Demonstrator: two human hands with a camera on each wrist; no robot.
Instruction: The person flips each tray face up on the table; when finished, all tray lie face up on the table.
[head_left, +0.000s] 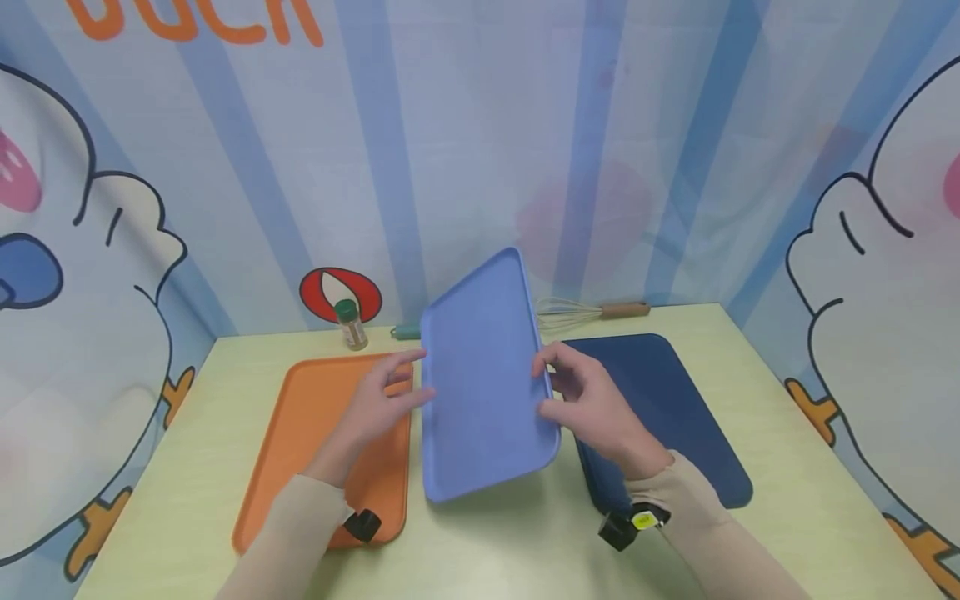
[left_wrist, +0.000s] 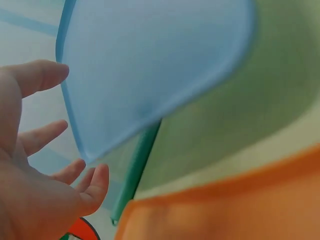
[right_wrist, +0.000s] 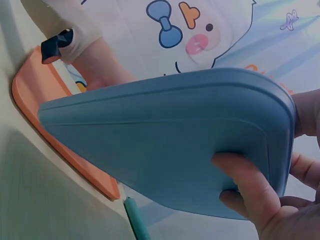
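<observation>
A light blue tray [head_left: 483, 383] is held up, tilted, above the middle of the table, its shadow on the tabletop below. My right hand [head_left: 592, 404] grips its right edge, the thumb on the inner face. In the right wrist view, fingers [right_wrist: 250, 185] press against the underside of the tray [right_wrist: 165, 145]. At the left edge is my left hand [head_left: 378, 404], fingers spread and tips right at the rim. The left wrist view shows this hand [left_wrist: 45, 150] loosely spread beside the tray [left_wrist: 155, 60], not curled round it.
An orange tray [head_left: 326, 433] lies at left under the left forearm, a dark blue tray [head_left: 660, 408] at right. Along the back are a green-capped spice jar [head_left: 351, 325], a whisk [head_left: 600, 312] and a teal handle [head_left: 406, 332], partly behind the raised tray. A printed curtain [head_left: 480, 150] hangs behind.
</observation>
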